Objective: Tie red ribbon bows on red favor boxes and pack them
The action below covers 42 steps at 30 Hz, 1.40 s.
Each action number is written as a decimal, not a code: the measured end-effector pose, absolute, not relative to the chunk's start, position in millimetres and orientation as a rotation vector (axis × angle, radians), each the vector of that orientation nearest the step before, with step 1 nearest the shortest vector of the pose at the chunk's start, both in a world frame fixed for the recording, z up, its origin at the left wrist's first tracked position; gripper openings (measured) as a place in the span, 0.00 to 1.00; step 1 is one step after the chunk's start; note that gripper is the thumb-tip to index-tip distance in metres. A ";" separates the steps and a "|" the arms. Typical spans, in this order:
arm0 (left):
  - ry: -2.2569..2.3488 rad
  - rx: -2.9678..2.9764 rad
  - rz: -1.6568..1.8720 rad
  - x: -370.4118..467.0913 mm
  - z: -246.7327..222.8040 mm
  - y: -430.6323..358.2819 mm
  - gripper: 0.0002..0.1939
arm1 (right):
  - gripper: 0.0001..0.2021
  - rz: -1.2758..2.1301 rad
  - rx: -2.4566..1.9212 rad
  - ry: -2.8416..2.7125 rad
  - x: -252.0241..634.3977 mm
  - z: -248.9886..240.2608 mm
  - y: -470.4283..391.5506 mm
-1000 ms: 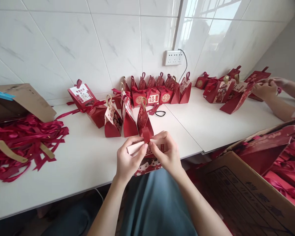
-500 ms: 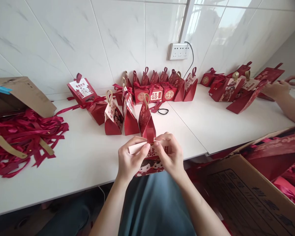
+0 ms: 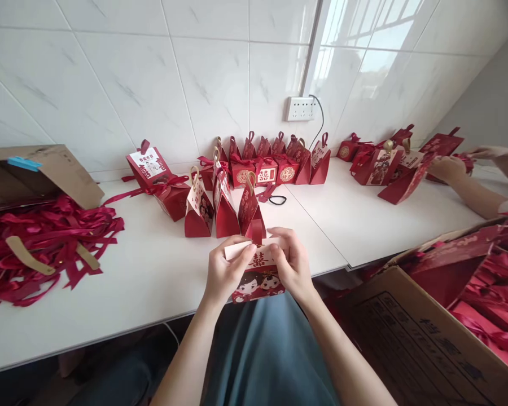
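Note:
A red gift box [image 3: 259,280] with two cartoon figures and a pale top flap is held at the table's front edge, above my lap. My left hand [image 3: 227,269] pinches the flap's left side between thumb and fingers. On the opposite side, my right hand [image 3: 294,262] grips the flap with its thumb in front and fingers behind. A dark red ribbon loop [image 3: 258,231] stands up from the flap between my thumbs. Just beyond are three folded gift boxes with gold loops, among them a plain-sided red box [image 3: 226,217].
Finished-looking red boxes [image 3: 265,170] line the tiled wall. Loose ribbons [image 3: 55,242] spill from a cardboard box [image 3: 74,172] at left. A large carton [image 3: 406,332] of red packaging stands at right. Beyond it, another person's hands [image 3: 449,169] work near more boxes. A black band [image 3: 278,200] lies mid-table.
The camera view has tilted up slightly. My right thumb has shifted off the ribbon's base along the flap, showing more of the box front. Both hands still hold the box.

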<state>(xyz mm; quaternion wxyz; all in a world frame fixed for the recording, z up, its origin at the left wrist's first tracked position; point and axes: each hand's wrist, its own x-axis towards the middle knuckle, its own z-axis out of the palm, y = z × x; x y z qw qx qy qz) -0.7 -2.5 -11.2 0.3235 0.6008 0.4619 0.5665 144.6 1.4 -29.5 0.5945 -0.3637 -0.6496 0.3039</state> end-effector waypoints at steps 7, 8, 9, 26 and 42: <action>1.139 1.524 1.418 -7.8 -16.2 0.6 0.14 | 0.14 0.927 -0.906 -1.507 165.1 -50.0 -12.2; 1.105 1.495 1.414 -9.2 -19.5 -1.0 0.17 | 0.12 0.940 -0.937 -1.461 166.2 -48.8 -15.3; 1.063 1.455 1.407 -10.9 -23.1 -4.0 0.19 | 0.11 0.962 -0.957 -1.395 167.2 -46.3 -18.4; 0.897 1.198 1.261 7.7 -29.5 -64.4 0.37 | 0.12 1.096 -0.908 -0.800 187.3 -15.3 -40.5; 0.915 1.901 1.916 29.7 -22.7 -70.9 0.44 | 0.18 1.367 -0.831 -0.589 180.4 -43.0 -35.6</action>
